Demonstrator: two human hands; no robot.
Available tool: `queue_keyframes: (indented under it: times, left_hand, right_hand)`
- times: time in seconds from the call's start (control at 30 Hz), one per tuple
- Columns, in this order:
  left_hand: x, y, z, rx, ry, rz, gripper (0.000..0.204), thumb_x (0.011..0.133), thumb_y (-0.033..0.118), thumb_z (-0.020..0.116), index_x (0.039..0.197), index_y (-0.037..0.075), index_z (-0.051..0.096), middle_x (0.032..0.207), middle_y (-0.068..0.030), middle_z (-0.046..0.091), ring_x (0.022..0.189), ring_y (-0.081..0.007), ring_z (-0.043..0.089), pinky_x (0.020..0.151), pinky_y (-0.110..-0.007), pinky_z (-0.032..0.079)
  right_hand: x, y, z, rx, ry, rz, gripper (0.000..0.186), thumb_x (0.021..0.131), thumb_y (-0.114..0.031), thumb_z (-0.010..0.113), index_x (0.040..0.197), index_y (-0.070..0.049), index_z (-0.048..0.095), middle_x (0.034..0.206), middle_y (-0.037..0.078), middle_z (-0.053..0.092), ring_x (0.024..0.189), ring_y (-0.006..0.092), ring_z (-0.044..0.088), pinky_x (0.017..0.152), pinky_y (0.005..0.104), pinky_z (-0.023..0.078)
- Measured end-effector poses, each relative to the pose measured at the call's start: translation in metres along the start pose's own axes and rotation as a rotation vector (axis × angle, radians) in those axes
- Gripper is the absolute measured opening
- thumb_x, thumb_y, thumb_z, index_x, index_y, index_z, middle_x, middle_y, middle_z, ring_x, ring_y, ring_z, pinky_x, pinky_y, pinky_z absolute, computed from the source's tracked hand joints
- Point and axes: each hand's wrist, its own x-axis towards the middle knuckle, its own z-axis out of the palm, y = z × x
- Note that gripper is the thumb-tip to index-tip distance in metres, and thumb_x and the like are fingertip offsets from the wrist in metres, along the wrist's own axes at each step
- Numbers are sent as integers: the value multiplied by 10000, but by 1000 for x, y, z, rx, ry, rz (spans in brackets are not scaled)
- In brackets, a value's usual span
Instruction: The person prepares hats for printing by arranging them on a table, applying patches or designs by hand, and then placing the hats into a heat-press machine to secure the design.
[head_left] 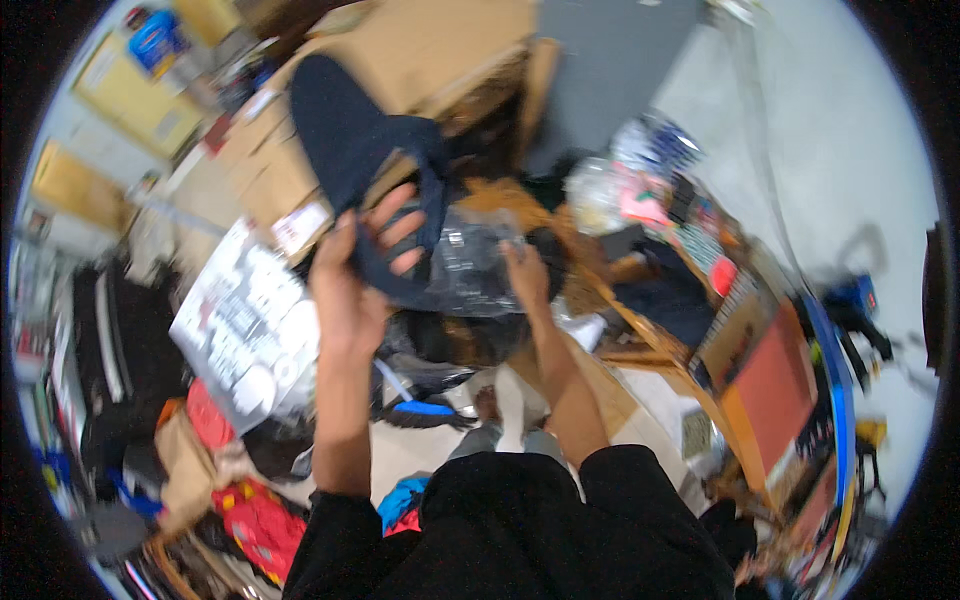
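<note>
My left hand [365, 270] is raised in front of me, fingers closed around a dark navy garment [355, 140] that hangs up and away from it. My right hand [525, 272] grips the edge of a clear plastic bag [465, 265] just to the right of the garment. Part of the navy cloth lies against the bag's opening. Both forearms rise from my black sleeves at the bottom of the picture. The frame is blurred by motion.
Cardboard boxes [420, 50] are stacked behind the garment. A printed white package [245, 325] leans at the left. Red and dark items [250, 515] lie on the floor at lower left. A cluttered wooden table [700, 330] stands at the right.
</note>
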Motion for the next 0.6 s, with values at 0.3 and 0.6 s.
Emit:
queue_keyframes:
  times: [0.3,0.6]
  left_hand:
    - [-156,-145,110,-50,-18,-68,367,1053,359,463,1242,47,507,1315,-165,581,817,-115,588,705,-251,532]
    - [-240,-318,110,24,-191,-612,351,1074,322,396,1275,36,431,1140,-151,615,952,-206,615,837,-354,515]
  right_hand:
    - [-267,-38,-258,550,227,-387,337,980,-152,577,1280,1,565,1305,144,579,1233,216,538,1042,351,410]
    - [-400,190,-330,80,669,100,195,938,-131,607,1070,-8,681,1094,180,693,987,301,675,892,365,510]
